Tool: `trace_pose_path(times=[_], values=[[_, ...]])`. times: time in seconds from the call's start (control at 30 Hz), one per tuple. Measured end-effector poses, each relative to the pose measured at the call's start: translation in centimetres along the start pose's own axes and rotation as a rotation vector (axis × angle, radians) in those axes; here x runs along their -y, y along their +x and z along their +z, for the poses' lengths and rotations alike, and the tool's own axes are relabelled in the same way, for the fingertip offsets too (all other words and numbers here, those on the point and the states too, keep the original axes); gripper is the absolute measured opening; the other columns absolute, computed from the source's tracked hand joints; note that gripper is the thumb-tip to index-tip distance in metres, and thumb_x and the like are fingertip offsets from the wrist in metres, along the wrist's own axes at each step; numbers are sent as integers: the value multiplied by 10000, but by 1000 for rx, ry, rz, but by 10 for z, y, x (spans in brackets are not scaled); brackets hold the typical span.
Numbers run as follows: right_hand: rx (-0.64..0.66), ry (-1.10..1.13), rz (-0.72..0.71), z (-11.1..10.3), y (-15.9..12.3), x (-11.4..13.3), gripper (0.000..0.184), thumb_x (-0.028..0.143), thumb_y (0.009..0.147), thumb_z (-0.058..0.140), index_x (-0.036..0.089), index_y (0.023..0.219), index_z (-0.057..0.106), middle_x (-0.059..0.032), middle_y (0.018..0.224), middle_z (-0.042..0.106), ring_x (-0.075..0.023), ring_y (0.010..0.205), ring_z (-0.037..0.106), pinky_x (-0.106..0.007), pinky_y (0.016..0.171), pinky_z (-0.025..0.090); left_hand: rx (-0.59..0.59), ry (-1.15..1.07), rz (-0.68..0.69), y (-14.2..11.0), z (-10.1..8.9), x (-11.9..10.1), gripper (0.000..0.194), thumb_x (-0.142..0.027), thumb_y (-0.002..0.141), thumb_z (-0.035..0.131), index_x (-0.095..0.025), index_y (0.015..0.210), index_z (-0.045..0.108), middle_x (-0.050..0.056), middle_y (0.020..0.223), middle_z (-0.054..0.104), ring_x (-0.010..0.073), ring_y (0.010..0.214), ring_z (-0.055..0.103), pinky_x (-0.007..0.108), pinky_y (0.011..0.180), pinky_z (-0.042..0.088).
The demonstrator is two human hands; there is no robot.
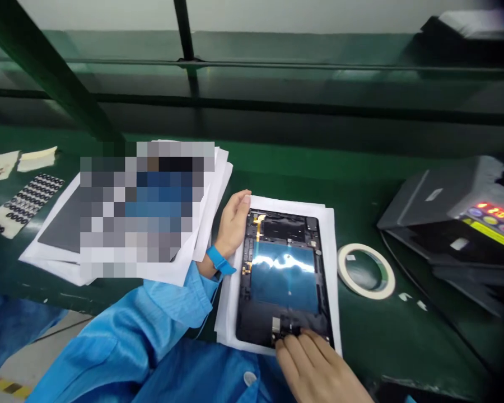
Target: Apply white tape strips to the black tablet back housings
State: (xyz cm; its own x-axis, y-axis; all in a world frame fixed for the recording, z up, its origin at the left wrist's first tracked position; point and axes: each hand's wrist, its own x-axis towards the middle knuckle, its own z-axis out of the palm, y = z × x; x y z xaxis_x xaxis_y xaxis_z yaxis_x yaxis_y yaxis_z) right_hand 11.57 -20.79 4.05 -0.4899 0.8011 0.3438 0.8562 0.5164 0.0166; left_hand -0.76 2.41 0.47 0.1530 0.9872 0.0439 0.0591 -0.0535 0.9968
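The left hand (233, 224) is curled at the 10 to 11 o'clock corner of an opened tablet (283, 285), thumb by the edge; its other fingertips are hidden, so I cannot tell if it grips or only steadies. The right hand (315, 366) has bent fingers over the 6 o'clock end, touching near the small parts; whether it pinches something, I cannot tell.

The tablet lies flat, inner side up, on white sheets (331, 240) upon the green worktop (277, 173). Its long axis runs from 12 to 6 o'clock, so one short end points to the person. An orange ribbon (258, 230) is near its 11 o'clock corner.

In my judgement, a hard push of the right fingers could bend small parts at the near end, and the loose sheets could slide and turn the tablet. The left thumb, being close, might catch the ribbon.

Farther out, a tape roll (343, 270) is at 3 o'clock, beside the sheets; a device with red digits (428, 196) is between 2 and 3; a paper pile (216, 212) is between 9 and 10.
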Motion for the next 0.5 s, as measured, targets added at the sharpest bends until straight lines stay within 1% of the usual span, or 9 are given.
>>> trace_pose_path(times=[0.1,0.17,0.2,0.23,0.27,0.3,0.37,0.43,0.5], values=[[-39,140,40,-5,-3,-9,279,63,914,365,179,916,619,-3,757,641,-148,695,571,-324,835,469,8,29,10,4,1,1,496,-606,941,534,-166,1144,639,110,1243,681,244,1196,622,377,1071,470],[-87,173,86,-17,-10,-32,169,116,931,467,186,914,620,2,767,651,-136,714,588,-308,832,483,4,56,38,6,1,3,509,-613,925,555,-162,1140,650,113,1226,688,251,1190,627,398,1075,472],[-118,100,135,-24,-16,-50,100,138,918,539,184,931,628,-8,788,669,-140,739,605,-306,823,491,8,73,57,8,2,3,510,-612,921,561,-159,1135,656,115,1219,691,256,1183,631,409,1073,475],[-163,-33,204,-32,-25,-70,82,149,886,616,177,959,640,-26,817,692,-154,770,624,-311,816,501,13,91,75,9,2,3,507,-611,918,565,-158,1127,663,116,1219,693,261,1183,632,417,1074,476],[-163,-257,295,-39,-37,-93,147,165,846,691,170,987,652,-47,854,716,-173,794,642,-314,783,507,20,111,89,10,2,2,503,-608,919,565,-158,1118,670,116,1226,691,264,1191,629,423,1081,472],[-211,-513,383,-45,-51,-116,180,206,811,748,161,965,667,-70,847,726,-179,751,640,-303,695,496,26,131,96,10,3,1,498,-607,920,563,-160,1109,676,116,1239,688,267,1204,624,428,1093,464],[-276,-807,517,-51,-85,-160,216,294,758,811,155,878,697,-88,803,740,-165,638,618,-286,563,453,24,161,97,11,4,-1,490,-614,920,560,-169,1085,684,110,1262,682,270,1229,614,433,1119,446],[-314,-907,610,-49,-118,-192,238,373,739,819,172,741,691,-81,703,725,-156,557,587,-289,480,394,16,178,92,12,5,-3,488,-627,911,565,-180,1063,690,102,1263,683,275,1236,610,440,1128,440],[-281,-886,711,-42,-143,-209,239,382,738,814,169,721,709,-85,711,733,-155,561,596,-286,485,390,21,188,88,12,6,-4,488,-633,905,572,-187,1062,692,96,1270,680,281,1248,602,448,1136,436]])
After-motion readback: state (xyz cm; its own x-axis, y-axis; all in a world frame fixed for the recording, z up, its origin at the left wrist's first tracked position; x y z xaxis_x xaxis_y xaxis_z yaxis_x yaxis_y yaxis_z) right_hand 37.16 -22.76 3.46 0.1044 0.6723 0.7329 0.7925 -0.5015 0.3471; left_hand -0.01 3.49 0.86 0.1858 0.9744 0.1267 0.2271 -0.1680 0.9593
